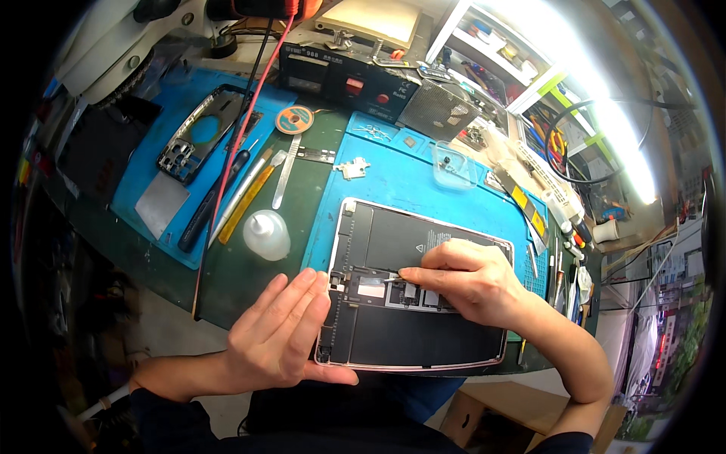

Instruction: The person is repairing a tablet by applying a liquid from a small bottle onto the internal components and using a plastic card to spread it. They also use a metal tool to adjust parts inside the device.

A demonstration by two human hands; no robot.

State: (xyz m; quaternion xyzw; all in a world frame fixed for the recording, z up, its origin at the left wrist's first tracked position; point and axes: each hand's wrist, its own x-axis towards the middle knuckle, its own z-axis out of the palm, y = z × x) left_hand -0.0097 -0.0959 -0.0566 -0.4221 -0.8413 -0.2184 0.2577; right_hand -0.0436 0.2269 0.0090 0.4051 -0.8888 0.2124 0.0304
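An opened tablet (423,340) lies tilted on the blue mat, its black battery cells and central circuit board exposed. My left hand (280,325) rests against its left edge, fingers stretched out and thumb along the near edge. Over the board, my right hand (473,280) is closed in a pinch, thumb and forefinger meeting at a small pale piece that I cannot make out. The right palm hides part of the board and the battery. Beside the pinch, a silver plate (371,287) shows on the board.
A white squeeze bottle (267,234), a solder-wick spool (294,119), tweezers (286,172) and a screwdriver (215,200) lie left. A phone frame (203,135) lies beyond them. A clear plastic box (454,165) and black machine (344,82) stand behind; a red cable (249,113) hangs across.
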